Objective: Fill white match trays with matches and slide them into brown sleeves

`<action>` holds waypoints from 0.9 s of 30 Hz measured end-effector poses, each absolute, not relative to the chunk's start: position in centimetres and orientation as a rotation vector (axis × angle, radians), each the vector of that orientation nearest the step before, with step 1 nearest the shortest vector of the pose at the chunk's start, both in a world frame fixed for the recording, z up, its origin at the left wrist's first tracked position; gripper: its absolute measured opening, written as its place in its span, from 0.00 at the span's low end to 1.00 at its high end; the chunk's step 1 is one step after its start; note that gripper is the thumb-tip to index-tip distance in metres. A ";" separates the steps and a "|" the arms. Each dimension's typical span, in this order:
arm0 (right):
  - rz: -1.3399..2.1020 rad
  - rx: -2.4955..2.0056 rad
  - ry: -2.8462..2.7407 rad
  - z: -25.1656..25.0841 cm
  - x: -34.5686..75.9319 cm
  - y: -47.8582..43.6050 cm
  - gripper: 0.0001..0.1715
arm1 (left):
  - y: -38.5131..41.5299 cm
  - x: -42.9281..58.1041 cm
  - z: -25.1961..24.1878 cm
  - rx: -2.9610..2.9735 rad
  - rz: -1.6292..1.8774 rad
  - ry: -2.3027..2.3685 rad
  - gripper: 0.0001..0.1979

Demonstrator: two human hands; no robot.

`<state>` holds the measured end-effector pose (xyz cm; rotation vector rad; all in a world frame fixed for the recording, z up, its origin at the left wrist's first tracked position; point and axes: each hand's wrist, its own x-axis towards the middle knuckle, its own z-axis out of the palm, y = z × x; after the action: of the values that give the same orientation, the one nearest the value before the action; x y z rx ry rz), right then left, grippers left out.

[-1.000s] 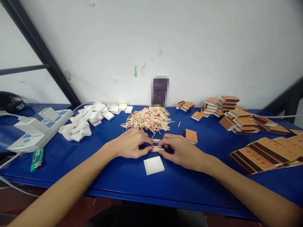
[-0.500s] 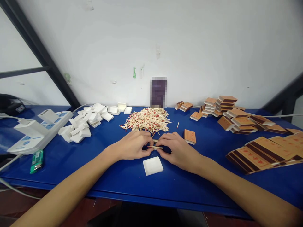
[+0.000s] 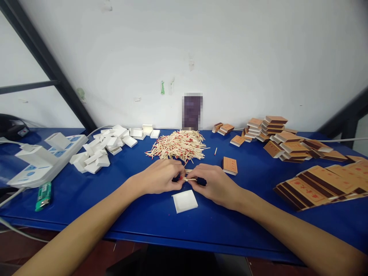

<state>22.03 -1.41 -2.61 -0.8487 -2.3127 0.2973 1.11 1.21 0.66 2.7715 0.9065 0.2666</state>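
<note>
My left hand [image 3: 165, 176] and my right hand [image 3: 214, 186] meet over the blue table, fingertips pinched on several matches [image 3: 188, 179] held between them. Red heads show at the left fingers, pale sticks at the right. A few more matches [image 3: 188, 171] lie just behind the fingertips, partly hidden. In front of the hands rests a shallow white matchbox tray [image 3: 185, 201], its inside bare. Behind them rises a large heap of loose red-tipped matches [image 3: 178, 145]. An orange matchbox [image 3: 230, 165] lies right of my right hand.
White trays [image 3: 99, 153] are piled at the left, beside a power strip [image 3: 48, 165] and a green packet [image 3: 44, 196]. Stacked matchboxes [image 3: 276, 126] and a row of matchbox sleeves [image 3: 316, 188] occupy the right. One stray match [image 3: 215, 151] lies right of the heap.
The fingertips have shifted slightly on the matches, and more red heads now show bunched by the left fingers. The white tray and the heap stay as they were.
</note>
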 end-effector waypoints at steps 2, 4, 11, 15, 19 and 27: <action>0.306 -0.825 -2.276 -2.2 22.0 -1.6 0.08 | 1.0 1.0 1.1 2.753 0.299 0.897 0.02; 0.362 -0.790 -2.247 -1.6 22.0 -2.1 0.07 | 0.7 0.9 1.7 2.715 0.325 0.867 0.03; 0.649 -0.646 -2.348 -0.4 22.1 -3.5 0.08 | 0.5 -0.5 3.2 2.450 0.169 0.632 0.03; 0.556 -0.605 -2.453 -0.6 22.0 -3.6 0.09 | 1.2 -1.3 3.3 2.404 0.005 0.744 0.06; 0.546 -0.616 -2.496 -0.2 21.8 -3.8 0.09 | 1.1 -1.2 3.2 2.412 -0.083 0.762 0.11; 0.638 -0.758 -2.517 -0.1 21.5 -4.0 0.06 | 1.0 -0.9 2.8 2.464 -0.033 0.729 0.07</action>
<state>21.51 -4.04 -0.10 -0.7579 -2.5172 0.6376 -0.89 1.00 2.83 2.4636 0.7291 -0.0331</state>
